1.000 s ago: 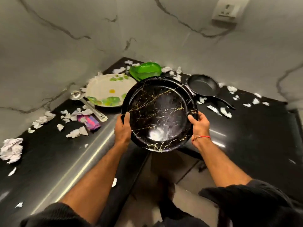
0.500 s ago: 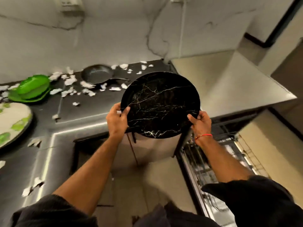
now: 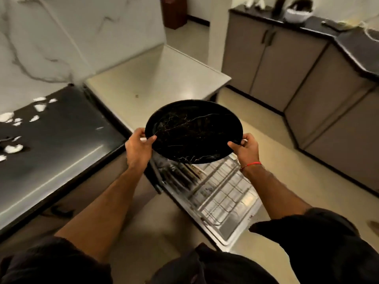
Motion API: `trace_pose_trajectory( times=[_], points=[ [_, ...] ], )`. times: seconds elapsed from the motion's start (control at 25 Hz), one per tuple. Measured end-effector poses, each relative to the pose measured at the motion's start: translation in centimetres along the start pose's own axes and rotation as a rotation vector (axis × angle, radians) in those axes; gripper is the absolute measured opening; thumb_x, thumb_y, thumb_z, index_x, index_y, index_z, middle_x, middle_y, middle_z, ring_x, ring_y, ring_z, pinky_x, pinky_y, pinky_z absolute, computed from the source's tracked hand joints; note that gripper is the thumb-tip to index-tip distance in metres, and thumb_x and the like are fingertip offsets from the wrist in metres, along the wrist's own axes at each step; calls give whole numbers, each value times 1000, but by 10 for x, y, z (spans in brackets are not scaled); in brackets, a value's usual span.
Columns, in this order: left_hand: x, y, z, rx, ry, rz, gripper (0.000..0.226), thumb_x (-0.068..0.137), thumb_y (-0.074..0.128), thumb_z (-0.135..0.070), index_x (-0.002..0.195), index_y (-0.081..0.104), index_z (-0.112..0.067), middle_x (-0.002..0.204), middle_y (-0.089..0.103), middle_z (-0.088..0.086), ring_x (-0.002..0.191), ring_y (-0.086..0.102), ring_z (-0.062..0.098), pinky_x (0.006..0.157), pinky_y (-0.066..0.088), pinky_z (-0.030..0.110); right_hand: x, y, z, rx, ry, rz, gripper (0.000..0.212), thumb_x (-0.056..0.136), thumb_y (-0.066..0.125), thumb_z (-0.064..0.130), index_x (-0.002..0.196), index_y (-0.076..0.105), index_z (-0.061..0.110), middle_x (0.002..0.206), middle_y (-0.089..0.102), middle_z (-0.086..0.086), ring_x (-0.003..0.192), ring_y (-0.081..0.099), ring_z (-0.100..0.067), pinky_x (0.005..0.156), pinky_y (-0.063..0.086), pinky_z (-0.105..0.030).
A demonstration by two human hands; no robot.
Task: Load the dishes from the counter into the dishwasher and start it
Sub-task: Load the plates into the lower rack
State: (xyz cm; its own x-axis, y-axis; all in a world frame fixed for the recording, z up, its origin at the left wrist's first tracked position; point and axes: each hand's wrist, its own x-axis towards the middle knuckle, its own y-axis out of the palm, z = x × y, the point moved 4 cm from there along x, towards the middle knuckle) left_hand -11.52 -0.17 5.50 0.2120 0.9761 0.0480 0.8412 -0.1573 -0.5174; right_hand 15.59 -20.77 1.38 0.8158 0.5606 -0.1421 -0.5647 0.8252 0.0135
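We've got 1 black plate [image 3: 193,132] w/ gold veining held by both hands, up in the air over the open dishwasher. Left hand [image 3: 137,148] grips the rim at 9 o'clock, thumb curled over the top edge, fingers underneath. Right hand [image 3: 246,150] pinches the rim at 4 o'clock, thumb on top, fingers curled under; a red thread sits round that wrist. The plate is tilted, near edge lower, far edge raised.

Directly below, at 6 o'clock from the plate, the dishwasher rack [image 3: 221,193] is pulled out, wire grid showing; dark items stand in its left part, too blurred to name. The black counter [image 3: 61,140] lies at 9 o'clock, w/ white paper scraps [image 3: 40,107] scattered on it. Beige cabinets [image 3: 307,78] run along 2 o'clock.
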Motion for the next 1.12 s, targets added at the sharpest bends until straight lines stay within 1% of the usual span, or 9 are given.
trace_pose_trajectory(
  times=[0.16, 0.28, 0.4, 0.48, 0.68, 0.8, 0.92, 1.0, 1.12],
  points=[
    [4, 98, -32, 130, 47, 195, 18, 85, 77, -30, 85, 59, -32, 91, 69, -4, 93, 67, 20, 80, 53, 34, 21, -91, -8, -113, 24, -131, 43, 78, 66, -17, 78, 42, 18, 76, 56, -10, 76, 55, -22, 73, 51, -40],
    [10, 160, -50, 211, 123, 332, 20, 87, 76, -27, 82, 56, -28, 84, 63, -5, 84, 62, 18, 68, 47, 32, 37, -136, -23, -203, 36, -203, 41, 77, 67, -13, 82, 47, 23, 84, 61, -10, 81, 57, -20, 78, 51, -40],
    [26, 220, -58, 246, 199, 432, 16, 87, 75, -15, 92, 60, -12, 83, 60, -4, 82, 56, 15, 71, 43, 30, 48, -158, -40, -389, 25, -271, 31, 79, 68, -8, 91, 54, 17, 85, 59, -1, 76, 50, -7, 71, 43, -11],
    [45, 267, -51, 271, 228, 490, 18, 84, 76, -14, 95, 62, -12, 89, 63, -1, 85, 56, 15, 73, 39, 26, 62, -167, -64, -478, 22, -312, 26, 80, 66, -9, 100, 57, 6, 89, 57, -2, 77, 46, -3, 66, 35, -2],
    [85, 403, 12, 283, 237, 607, 16, 85, 75, -15, 95, 63, -12, 89, 63, 2, 84, 55, 17, 62, 36, 13, 120, -183, -175, -549, 112, -465, 23, 83, 62, -8, 103, 57, 2, 91, 59, -2, 85, 52, -17, 68, 34, -16],
    [95, 486, 77, 237, 214, 674, 16, 87, 71, -11, 101, 64, -12, 97, 68, 3, 93, 63, 23, 77, 53, 35, 156, -192, -256, -562, 150, -550, 22, 83, 57, -11, 102, 58, 0, 90, 58, -3, 85, 51, -16, 68, 33, -15],
    [106, 558, 136, 294, 239, 686, 17, 90, 64, -5, 107, 63, -9, 97, 61, 2, 92, 56, 17, 73, 46, 27, 188, -197, -329, -592, 136, -587, 20, 82, 55, -10, 98, 60, 0, 87, 57, -4, 85, 50, -14, 65, 33, -8],
    [110, 592, 160, 306, 296, 695, 13, 90, 61, -3, 99, 62, -12, 92, 59, 1, 88, 51, 15, 67, 41, 19, 204, -203, -365, -606, 147, -614, 21, 82, 53, -9, 98, 62, 1, 86, 58, -4, 84, 49, -12, 64, 32, -2],
    [107, 629, 182, 309, 317, 679, 16, 92, 55, -3, 95, 59, -18, 92, 57, -3, 90, 50, 13, 59, 40, 16, 223, -218, -407, -590, 218, -686, 27, 77, 51, -8, 100, 64, 1, 86, 61, -9, 84, 47, -10, 64, 37, -12]
  ],
)
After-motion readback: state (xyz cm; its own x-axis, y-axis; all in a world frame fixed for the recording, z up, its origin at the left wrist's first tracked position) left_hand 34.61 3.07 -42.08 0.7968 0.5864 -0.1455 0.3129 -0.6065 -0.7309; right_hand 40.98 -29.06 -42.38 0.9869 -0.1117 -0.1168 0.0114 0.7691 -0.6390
